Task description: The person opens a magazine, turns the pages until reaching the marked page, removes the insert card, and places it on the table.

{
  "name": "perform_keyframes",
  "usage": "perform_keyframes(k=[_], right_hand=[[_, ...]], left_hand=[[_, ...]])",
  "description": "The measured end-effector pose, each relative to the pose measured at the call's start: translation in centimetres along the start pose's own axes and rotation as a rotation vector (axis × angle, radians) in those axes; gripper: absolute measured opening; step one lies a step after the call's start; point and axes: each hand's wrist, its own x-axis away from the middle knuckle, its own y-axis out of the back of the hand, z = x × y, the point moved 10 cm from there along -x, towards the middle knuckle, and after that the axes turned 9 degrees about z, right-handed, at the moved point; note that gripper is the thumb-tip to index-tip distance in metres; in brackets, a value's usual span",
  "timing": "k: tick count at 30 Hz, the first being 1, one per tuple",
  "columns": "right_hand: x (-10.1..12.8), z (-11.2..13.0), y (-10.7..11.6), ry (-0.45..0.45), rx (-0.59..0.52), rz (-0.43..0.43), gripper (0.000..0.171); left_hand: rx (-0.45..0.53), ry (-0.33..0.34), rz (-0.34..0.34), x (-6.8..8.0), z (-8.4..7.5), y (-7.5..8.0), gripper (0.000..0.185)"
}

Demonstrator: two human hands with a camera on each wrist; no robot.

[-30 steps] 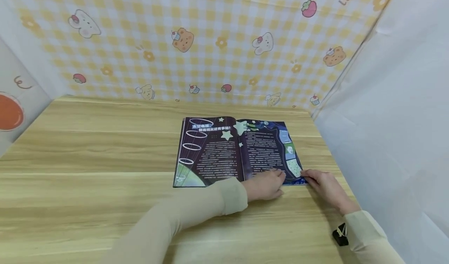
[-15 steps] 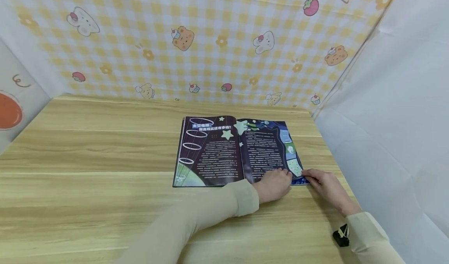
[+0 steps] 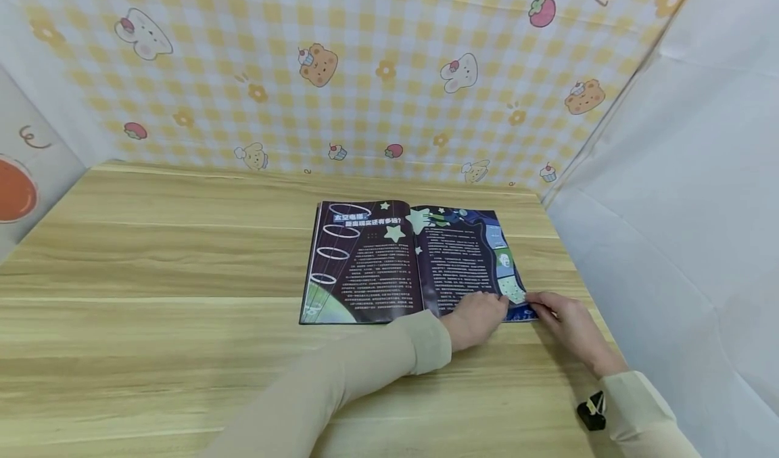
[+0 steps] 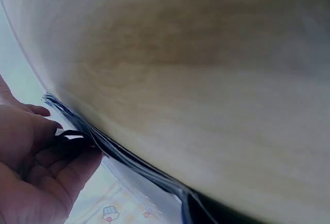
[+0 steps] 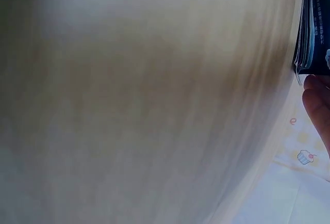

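A magazine [image 3: 365,268] lies open on the wooden table, with dark space-themed pages, white stars and printed text. My left hand [image 3: 476,319] is over the lower part of its right page. In the left wrist view, that hand [image 4: 41,175] pinches a dark, bent page at the magazine's lower edge [image 4: 136,164]. At the bottom right corner, my right hand [image 3: 569,326] pinches the paper between finger and thumb. Only the fingertips of the right hand [image 5: 317,105] show in the right wrist view, right at the corner of the page stack [image 5: 304,38].
The wooden table [image 3: 152,275] spreads left and in front of the magazine. A yellow checked cloth [image 3: 359,106] with cartoon animals hangs behind it. White sheeting [image 3: 681,194] borders the right side. A small black object [image 3: 592,412] sits by the right cuff.
My left hand has slid right along the magazine's lower edge, closer to the right hand. The right hand has stayed at the corner, and the magazine remains open at the same spread.
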Motion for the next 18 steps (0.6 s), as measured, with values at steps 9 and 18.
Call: perform_keyframes(k=[9, 18], right_hand=[[0.6, -1.2, 0.6, -0.074, -0.062, -0.061, 0.02], [0.6, 1.4, -0.6, 0.122, 0.016, 0.056, 0.03]], left_hand=[[0.073, 0.015, 0.014, -0.1, 0.6, 0.0, 0.052], [0.253, -0.018, -0.018, 0.5, 1.1, 0.2, 0.082]])
